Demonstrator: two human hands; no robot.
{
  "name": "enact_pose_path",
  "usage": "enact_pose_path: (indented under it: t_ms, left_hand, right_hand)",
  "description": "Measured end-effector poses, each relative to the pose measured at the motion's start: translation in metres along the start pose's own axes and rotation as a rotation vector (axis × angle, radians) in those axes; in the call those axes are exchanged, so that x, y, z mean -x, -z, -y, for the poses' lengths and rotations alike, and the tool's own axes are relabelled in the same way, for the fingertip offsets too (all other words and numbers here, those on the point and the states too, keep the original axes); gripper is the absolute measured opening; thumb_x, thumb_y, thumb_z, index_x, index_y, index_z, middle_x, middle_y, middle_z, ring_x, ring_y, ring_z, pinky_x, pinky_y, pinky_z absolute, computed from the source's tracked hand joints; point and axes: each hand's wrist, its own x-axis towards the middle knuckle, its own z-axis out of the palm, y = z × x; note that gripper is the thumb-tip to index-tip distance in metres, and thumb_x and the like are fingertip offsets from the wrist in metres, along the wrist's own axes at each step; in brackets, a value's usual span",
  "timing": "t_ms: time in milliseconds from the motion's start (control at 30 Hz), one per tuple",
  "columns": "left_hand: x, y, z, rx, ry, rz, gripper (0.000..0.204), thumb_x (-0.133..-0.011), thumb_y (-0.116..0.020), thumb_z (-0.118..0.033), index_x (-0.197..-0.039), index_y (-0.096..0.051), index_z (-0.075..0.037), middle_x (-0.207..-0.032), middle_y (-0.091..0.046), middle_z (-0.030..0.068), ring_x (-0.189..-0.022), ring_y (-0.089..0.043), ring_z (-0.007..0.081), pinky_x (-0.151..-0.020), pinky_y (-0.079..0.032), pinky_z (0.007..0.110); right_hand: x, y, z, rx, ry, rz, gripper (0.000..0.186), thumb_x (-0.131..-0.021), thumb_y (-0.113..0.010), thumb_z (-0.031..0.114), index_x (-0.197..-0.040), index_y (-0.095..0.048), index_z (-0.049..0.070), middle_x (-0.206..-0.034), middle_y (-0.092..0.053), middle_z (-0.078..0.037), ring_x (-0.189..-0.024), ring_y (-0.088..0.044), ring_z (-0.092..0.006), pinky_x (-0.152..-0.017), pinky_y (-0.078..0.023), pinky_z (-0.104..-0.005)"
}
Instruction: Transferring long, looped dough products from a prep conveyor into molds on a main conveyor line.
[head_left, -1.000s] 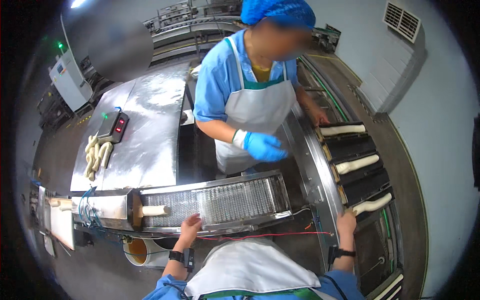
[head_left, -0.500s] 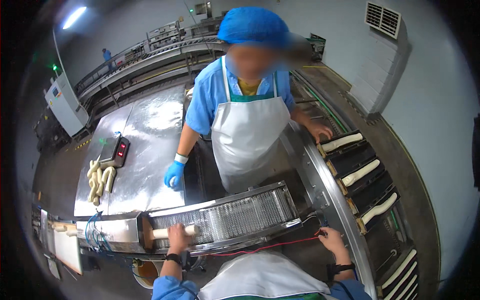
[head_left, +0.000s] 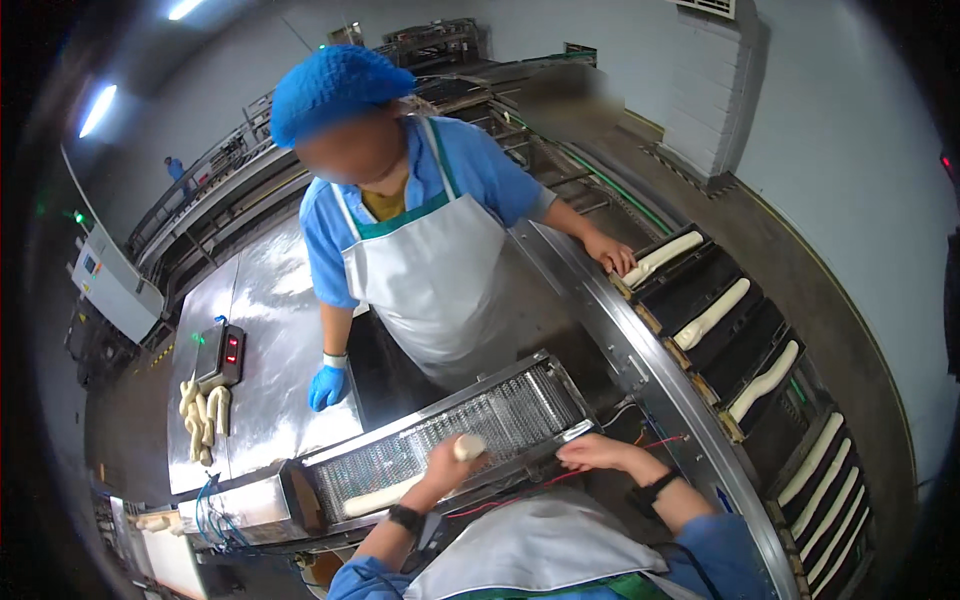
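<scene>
Head view: left hand (head_left: 447,470) is grasping a pale dough piece (head_left: 469,446), its blunt end showing past the fingers.
Mesh conveyor (head_left: 520,410): dough strip (head_left: 385,497) is lying along it near the metal housing (head_left: 245,510); whether it is joining the held piece, I cannot tell.
Right grip: right hand (head_left: 600,452) is hovering near the conveyor's end, fingers bent together; whether they are holding anything, I cannot tell.
Black trays (head_left: 748,345): more strips are resting inside.
Co-worker: bare hand (head_left: 612,254) is reaching to the top tray; blue-gloved hand (head_left: 327,388) is hanging by the metal bench (head_left: 280,400).
</scene>
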Motion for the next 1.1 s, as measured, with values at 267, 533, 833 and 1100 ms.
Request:
enact_pose_path:
  t_ms: [267, 533, 833, 1100]
  left_hand:
    - [-0.080, -0.048, -0.229, 0.280, -1.007, 0.417, 0.035, -0.070, -0.078, -0.013, -0.101, -0.063, -0.010, -0.107, -0.062, 0.0073, -0.107, -0.056, 0.0299, -0.098, -0.039, 0.045]
    - [-0.096, -0.063, -0.157, 0.187, -0.466, 0.440, 0.059, -0.076, -0.079, -0.014, -0.130, -0.056, -0.007, -0.131, -0.057, 0.0161, -0.125, -0.052, 0.0291, -0.106, -0.040, 0.040]
    - [-0.032, -0.068, 0.016, 0.282, 0.048, 0.231, 0.046, -0.081, -0.072, -0.002, -0.125, -0.059, 0.000, -0.122, -0.064, 0.0138, -0.114, -0.061, 0.0225, -0.099, -0.046, 0.034]
    - [0.013, -0.088, 0.034, 0.537, 0.348, 0.134, 0.046, -0.085, -0.066, 0.005, -0.129, -0.054, 0.003, -0.123, -0.063, 0.0125, -0.113, -0.060, 0.0195, -0.097, -0.048, 0.032]
  right_hand:
    - [-0.020, 0.049, 0.048, 0.102, 1.347, -0.452, 0.043, -0.092, -0.054, 0.015, -0.133, -0.045, 0.007, -0.120, -0.056, -0.019, -0.106, -0.059, -0.0270, -0.092, -0.051, -0.0414]
    - [0.123, 0.158, 0.121, -0.926, 1.225, -0.931, 0.081, -0.077, -0.055, -0.006, -0.147, -0.028, 0.024, -0.120, -0.048, -0.017, -0.072, -0.061, -0.0211, -0.052, -0.054, -0.0327]
    - [0.070, 0.298, -0.058, -1.444, 0.559, -1.486, 0.053, -0.079, -0.070, 0.011, -0.126, -0.047, -0.001, -0.107, -0.058, -0.017, -0.087, -0.062, -0.0301, -0.069, -0.053, -0.0451]
    - [0.079, 0.312, -0.086, -0.573, 0.088, -1.905, 0.061, -0.076, -0.066, 0.005, -0.131, -0.043, -0.003, -0.112, -0.056, -0.019, -0.102, -0.058, -0.0350, -0.095, -0.045, -0.0424]
